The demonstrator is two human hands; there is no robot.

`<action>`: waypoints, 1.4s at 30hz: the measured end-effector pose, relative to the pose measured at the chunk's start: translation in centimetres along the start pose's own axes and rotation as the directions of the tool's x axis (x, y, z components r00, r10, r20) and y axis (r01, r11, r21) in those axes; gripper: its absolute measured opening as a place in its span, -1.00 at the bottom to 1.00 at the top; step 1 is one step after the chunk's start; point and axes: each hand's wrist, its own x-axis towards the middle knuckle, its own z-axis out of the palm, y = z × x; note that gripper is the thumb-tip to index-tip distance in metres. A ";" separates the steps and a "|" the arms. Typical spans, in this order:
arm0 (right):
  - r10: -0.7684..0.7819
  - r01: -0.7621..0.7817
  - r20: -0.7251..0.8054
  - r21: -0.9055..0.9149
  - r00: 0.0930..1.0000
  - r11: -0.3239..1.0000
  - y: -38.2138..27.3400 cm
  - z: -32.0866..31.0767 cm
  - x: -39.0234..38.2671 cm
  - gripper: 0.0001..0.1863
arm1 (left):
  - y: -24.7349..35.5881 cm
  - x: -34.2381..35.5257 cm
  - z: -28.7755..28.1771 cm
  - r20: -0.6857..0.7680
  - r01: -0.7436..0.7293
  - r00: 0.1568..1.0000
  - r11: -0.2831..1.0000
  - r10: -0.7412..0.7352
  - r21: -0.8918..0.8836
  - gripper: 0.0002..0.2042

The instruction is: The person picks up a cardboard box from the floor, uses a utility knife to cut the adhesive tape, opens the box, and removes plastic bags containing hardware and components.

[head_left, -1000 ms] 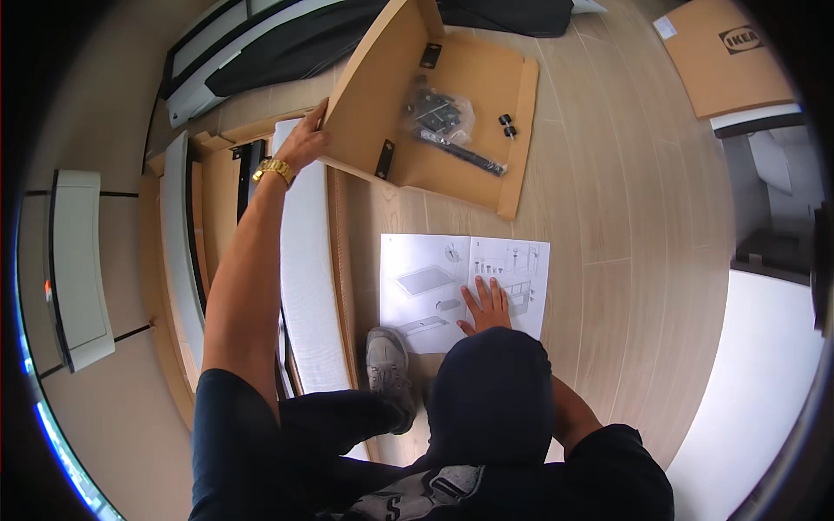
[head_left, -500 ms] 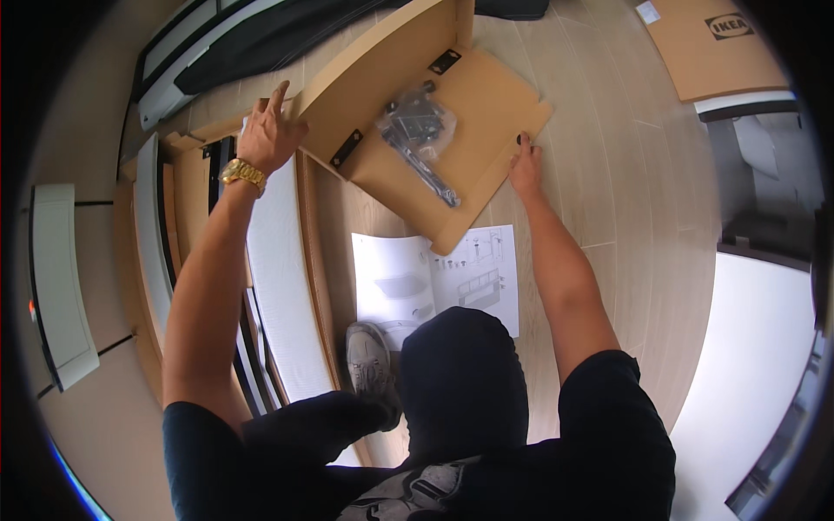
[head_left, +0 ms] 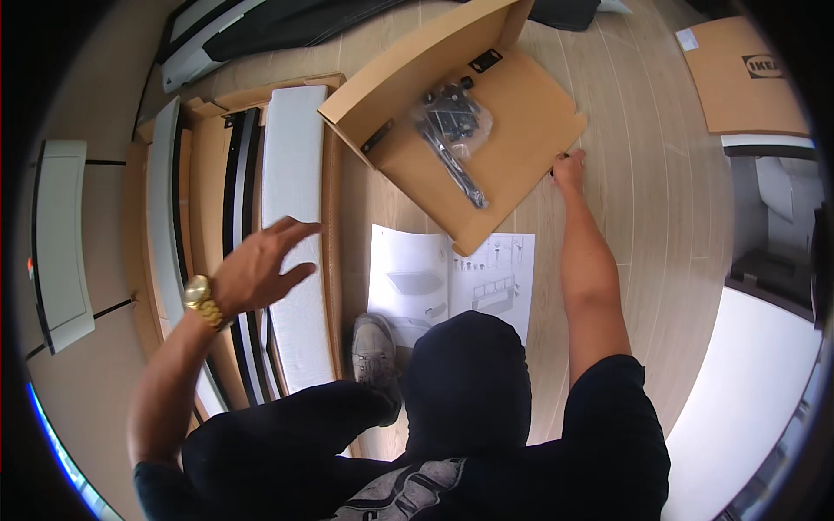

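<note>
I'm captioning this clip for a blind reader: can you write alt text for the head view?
Seen from above, a seated person's right hand touches the edge of a flat brown cardboard piece carrying a clear bag of dark metal hardware, while the open left hand hovers over white panels. An open instruction booklet lies on the wooden floor.

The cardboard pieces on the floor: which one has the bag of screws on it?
The big folded cardboard sheet touched by the right hand, carrying the clear hardware bag; the smaller cardboard piece top right lies bare.

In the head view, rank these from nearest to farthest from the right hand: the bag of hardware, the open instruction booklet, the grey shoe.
From the right hand, at the cardboard panel's right corner:
1. Bag of hardware, to its left on the panel.
2. Open instruction booklet, below-left on the floor.
3. Grey shoe, farthest, lower left by the knee.
</note>
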 end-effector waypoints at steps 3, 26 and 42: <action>-0.288 0.270 -0.035 -0.257 0.957 0.928 -0.5 -1.6 0.1 -0.59 | -0.5 1.8 3.9 -0.141 -0.052 0.990 0.974 0.021 -0.220 -0.50; -0.294 -0.312 0.864 0.435 0.408 0.845 -1.2 3.4 -17.6 -0.63 | -2.2 2.3 12.5 0.139 0.156 0.986 0.839 -0.097 -0.521 -0.32; -0.499 -0.143 0.866 0.496 0.021 0.856 -5.2 -3.5 -26.6 -0.56 | 5.8 9.6 8.5 -0.141 -0.031 0.965 0.439 -0.221 -0.898 -0.65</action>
